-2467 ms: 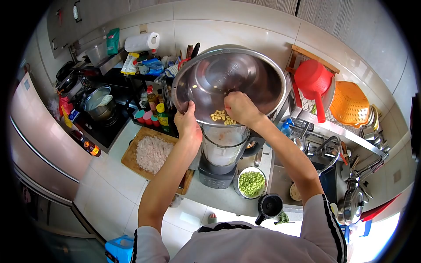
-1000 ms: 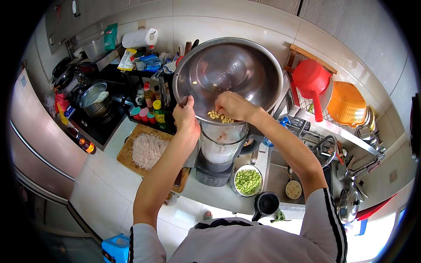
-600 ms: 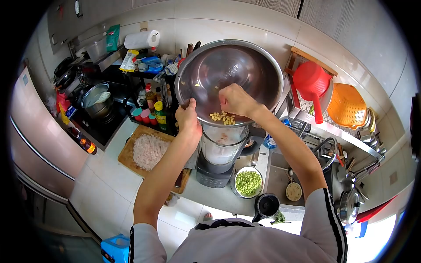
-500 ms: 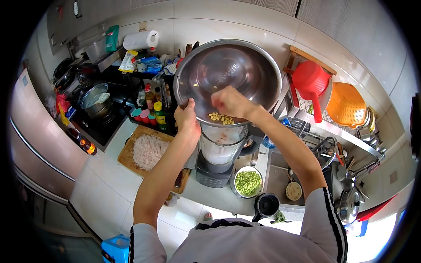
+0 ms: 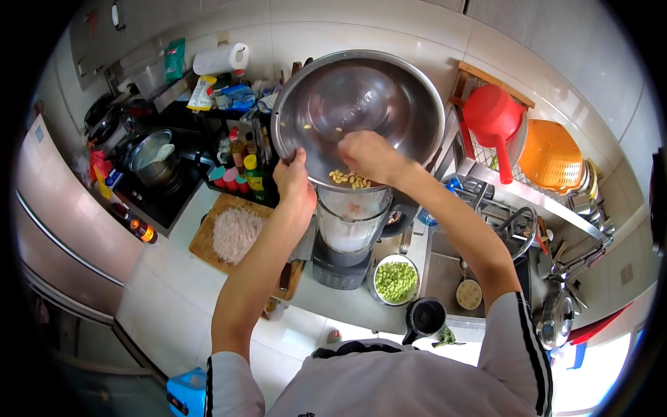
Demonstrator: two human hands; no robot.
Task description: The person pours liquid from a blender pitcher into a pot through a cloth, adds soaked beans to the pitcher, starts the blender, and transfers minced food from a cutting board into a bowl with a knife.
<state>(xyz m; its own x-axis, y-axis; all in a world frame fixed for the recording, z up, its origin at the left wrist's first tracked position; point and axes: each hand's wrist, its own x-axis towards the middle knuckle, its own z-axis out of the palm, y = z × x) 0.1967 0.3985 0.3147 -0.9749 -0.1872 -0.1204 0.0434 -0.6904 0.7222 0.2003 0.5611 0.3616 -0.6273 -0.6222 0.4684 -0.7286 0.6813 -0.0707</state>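
A large stainless steel mixing bowl (image 5: pixel 326 90) is tilted over the glass jug of a blender (image 5: pixel 345 240), which has whitish contents. My left hand (image 5: pixel 294 182) grips the bowl's left rim, with the thumb on the inside. Inside the bowl, my right hand (image 5: pixel 373 158) has its fingers curled down; whatever they hold is hidden. Just below those fingers, yellow bean-like pieces (image 5: pixel 349 180) lie gathered at the bowl's lower edge. A few single pieces cling higher up its wall.
Left of the blender, a wooden board (image 5: pixel 203 240) carries chopped whitish food (image 5: pixel 236 235). To the right stand a bowl of chopped green pieces (image 5: pixel 395 281), a dark pot (image 5: pixel 426 317) and the sink (image 5: pixel 445 278). Bottles (image 5: pixel 253 177) line the back left; a rack holds a red colander (image 5: pixel 492 115).
My right hand has shifted slightly within the bowl, and its fingers are now lower, closer to the yellow pieces. The left hand keeps its grip on the rim.
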